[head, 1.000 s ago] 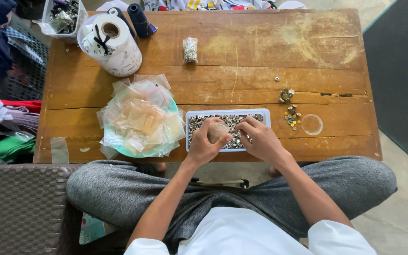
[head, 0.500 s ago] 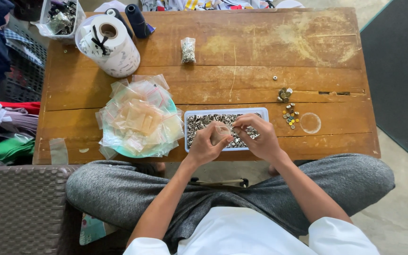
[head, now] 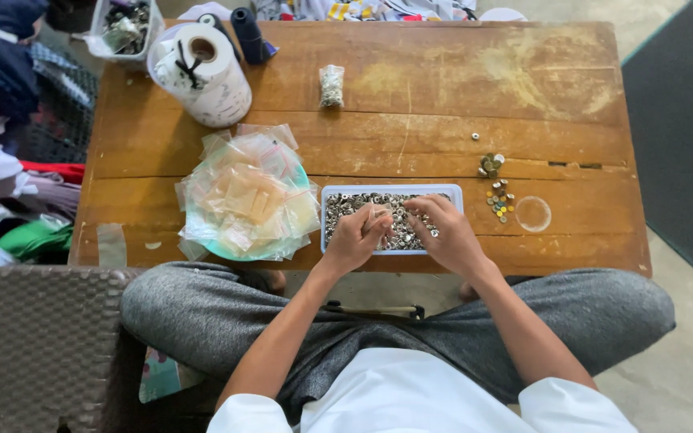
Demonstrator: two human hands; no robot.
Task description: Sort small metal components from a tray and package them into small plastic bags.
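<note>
A shallow white tray full of small metal buttons sits at the near edge of the wooden table. My left hand hovers over the tray's left half, pinching a small clear plastic bag between thumb and fingers. My right hand rests over the tray's right half, its fingers curled down into the buttons, close to the bag's mouth. What the right fingers hold is too small to make out.
A heap of small clear bags lies on a green plate left of the tray. Loose buttons and a clear lid lie to the right. A filled bag, a white roll and a dark thread spool stand farther back.
Both hands have shifted a little over the tray. The right hand's fingers have dipped into the buttons, while the left hand keeps the small bag pinched.
</note>
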